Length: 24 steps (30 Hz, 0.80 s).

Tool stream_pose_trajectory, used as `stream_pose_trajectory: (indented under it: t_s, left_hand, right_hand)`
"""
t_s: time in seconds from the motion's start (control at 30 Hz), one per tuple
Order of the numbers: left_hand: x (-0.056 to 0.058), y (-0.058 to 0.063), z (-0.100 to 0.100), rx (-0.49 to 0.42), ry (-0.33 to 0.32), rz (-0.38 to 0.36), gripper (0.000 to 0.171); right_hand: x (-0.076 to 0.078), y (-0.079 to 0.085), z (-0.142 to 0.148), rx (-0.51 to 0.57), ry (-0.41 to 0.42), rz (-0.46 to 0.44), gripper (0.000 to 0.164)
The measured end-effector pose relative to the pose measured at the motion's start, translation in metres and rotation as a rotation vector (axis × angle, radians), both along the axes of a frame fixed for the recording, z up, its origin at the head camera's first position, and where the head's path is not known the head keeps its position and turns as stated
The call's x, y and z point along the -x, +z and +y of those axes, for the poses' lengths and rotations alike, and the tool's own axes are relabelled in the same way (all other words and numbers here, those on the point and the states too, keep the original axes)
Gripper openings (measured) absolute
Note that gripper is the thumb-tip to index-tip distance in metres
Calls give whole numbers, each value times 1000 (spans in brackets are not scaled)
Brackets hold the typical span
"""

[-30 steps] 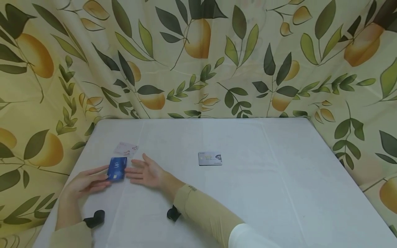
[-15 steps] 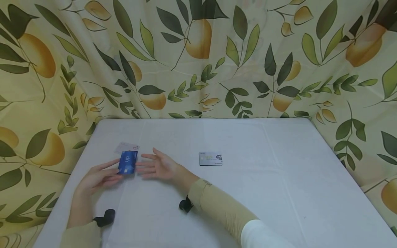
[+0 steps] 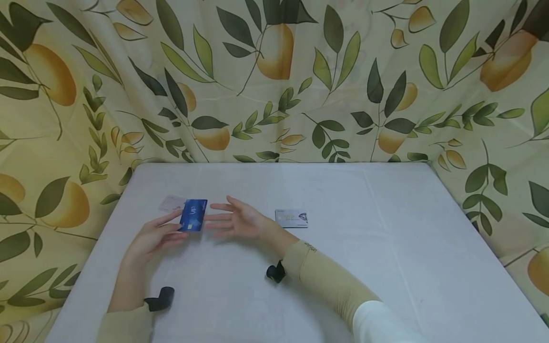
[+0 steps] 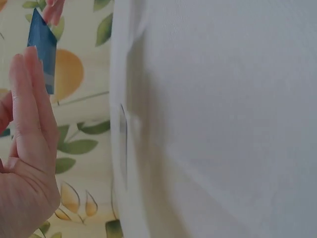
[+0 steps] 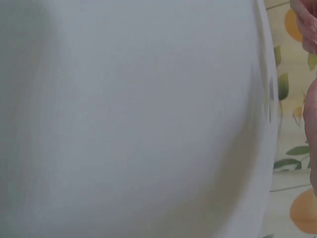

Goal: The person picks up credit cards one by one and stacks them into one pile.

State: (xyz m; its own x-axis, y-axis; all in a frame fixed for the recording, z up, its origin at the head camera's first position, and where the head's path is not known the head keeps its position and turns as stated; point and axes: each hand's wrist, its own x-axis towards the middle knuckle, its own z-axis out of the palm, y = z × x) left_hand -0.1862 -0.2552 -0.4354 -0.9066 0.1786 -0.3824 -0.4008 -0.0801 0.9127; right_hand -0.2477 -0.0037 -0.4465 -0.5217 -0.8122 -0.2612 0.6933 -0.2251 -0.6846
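My left hand [image 3: 156, 238] pinches a blue VIP card [image 3: 193, 215] by its left edge and holds it up above the table. In the left wrist view the same blue card [image 4: 42, 49] stands upright at the fingertips. My right hand [image 3: 242, 219] has its fingers spread, their tips close to the card's right edge. A pale pinkish card [image 3: 171, 203] lies behind the blue one, partly covered by it in the head view. The silver VIP card [image 3: 291, 218] lies flat on the table to the right of my right hand.
A white cloth covers the table [image 3: 364, 267]. Behind it and at both sides hangs a curtain [image 3: 274, 114] with a fruit and leaf print. Black wrist cameras sit at both sleeves.
Both hands have moved right and slightly away from me, and the blue card has come along in the left hand. The pale and silver cards stay in place.
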Motion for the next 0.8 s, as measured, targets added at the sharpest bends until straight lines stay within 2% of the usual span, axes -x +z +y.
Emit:
stream_pose_trajectory:
  t_s: [0.23, 0.43, 0.63, 0.8]
  left_hand:
    - [1, 9, 23, 64, -22, 31, 53]
    - [2, 15, 42, 65, -72, 61, 50]
    - [1, 20, 61, 85, -162, 83, 49]
    - [-2, 23, 75, 114, -233, 81, 48]
  right_hand:
    - [1, 9, 23, -3, -1, 18, 65]
    - [-1, 12, 42, -24, 0, 28, 61]
    - [-1, 16, 63, -161, -57, 82, 58]
    - [0, 20, 81, -288, -108, 86, 51]
